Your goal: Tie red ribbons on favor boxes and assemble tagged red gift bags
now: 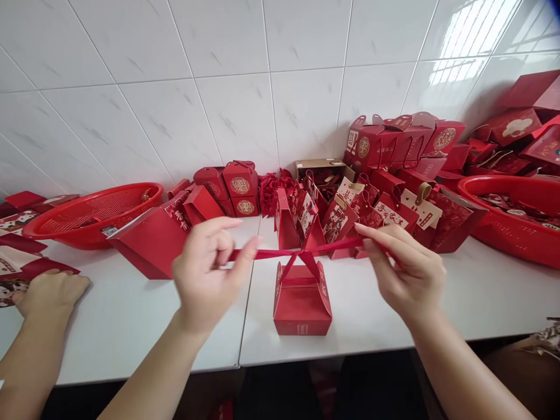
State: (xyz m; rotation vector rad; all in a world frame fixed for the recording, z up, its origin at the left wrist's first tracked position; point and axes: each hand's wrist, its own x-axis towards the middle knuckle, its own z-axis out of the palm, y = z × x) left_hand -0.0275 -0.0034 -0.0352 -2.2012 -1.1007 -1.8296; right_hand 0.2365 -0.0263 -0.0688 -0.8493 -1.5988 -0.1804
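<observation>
A small red gift box [303,309] with peaked sides stands upright near the table's front edge. A red ribbon [273,254] rises from its top, crosses just above the box and is stretched out sideways between my hands. My left hand [203,277] has its lower fingers curled round the ribbon's left end, with index finger and thumb apart. At the other end, my right hand [405,271] pinches the ribbon between thumb and fingertips. Whatever lies inside the box is hidden.
Decorated red gift boxes [240,186] line the white tiled wall. Red plastic baskets stand left [94,213] and right [516,233]. A red ribbon heap [275,189] lies beside an open carton [321,165]. At far left, another person's hand [55,291] rests on printed red packaging.
</observation>
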